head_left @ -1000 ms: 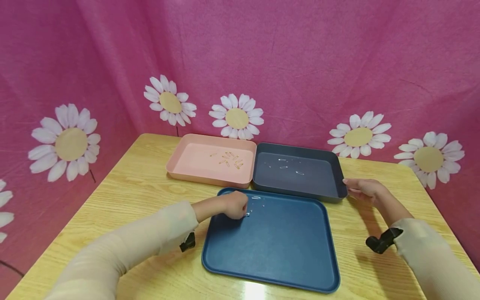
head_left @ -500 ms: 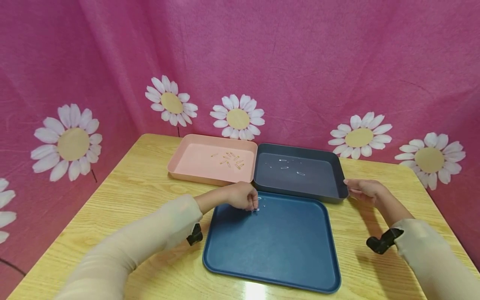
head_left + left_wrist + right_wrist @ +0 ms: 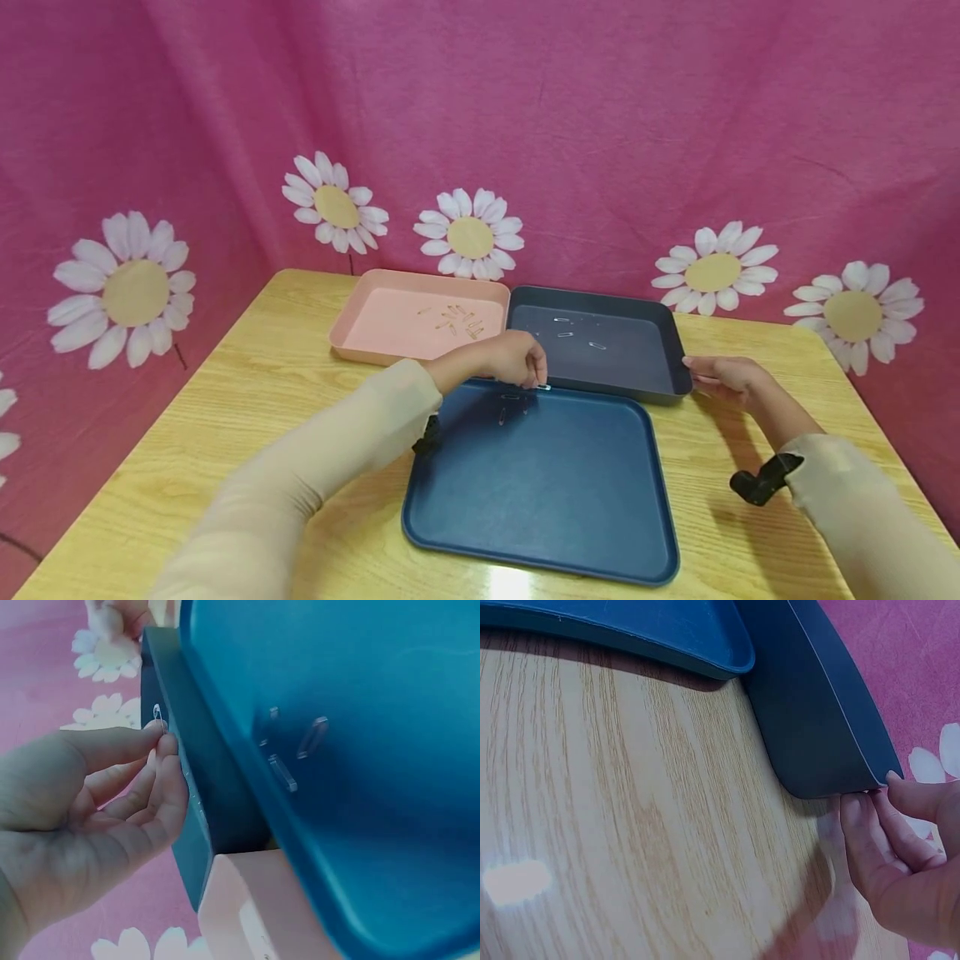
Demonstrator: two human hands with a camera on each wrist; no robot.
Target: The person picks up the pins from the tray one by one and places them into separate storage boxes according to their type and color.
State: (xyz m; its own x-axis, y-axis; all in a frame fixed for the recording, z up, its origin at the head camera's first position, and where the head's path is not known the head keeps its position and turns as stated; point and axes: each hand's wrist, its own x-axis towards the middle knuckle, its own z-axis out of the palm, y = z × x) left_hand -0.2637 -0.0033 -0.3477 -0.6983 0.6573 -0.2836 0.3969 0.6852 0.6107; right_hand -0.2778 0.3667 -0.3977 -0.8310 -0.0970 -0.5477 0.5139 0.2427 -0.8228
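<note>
My left hand (image 3: pixel 513 358) pinches a silver safety pin (image 3: pixel 158 716) between thumb and fingertips, over the far edge of the blue tray (image 3: pixel 555 492), beside the near wall of the dark grey tray (image 3: pixel 645 354). Two more silver safety pins lie on the blue tray, one pin (image 3: pixel 283 774) nearer its edge than the other pin (image 3: pixel 313 738). Several silver pins (image 3: pixel 597 346) are spread inside the dark grey tray. At that tray's right end, my right hand (image 3: pixel 727 377) holds the wall, thumb (image 3: pixel 897 784) at the rim and fingers against the outside.
A pink tray (image 3: pixel 367 329) with several gold safety pins (image 3: pixel 452 315) stands left of the dark grey one, their sides meeting. All three trays are on a wooden table (image 3: pixel 247 408). Behind it hangs a pink cloth (image 3: pixel 585 150) printed with daisies.
My left hand has picked up the silver safety pin from the blue tray and carried it away and rightward to the dark grey tray's near wall. My right hand stays put.
</note>
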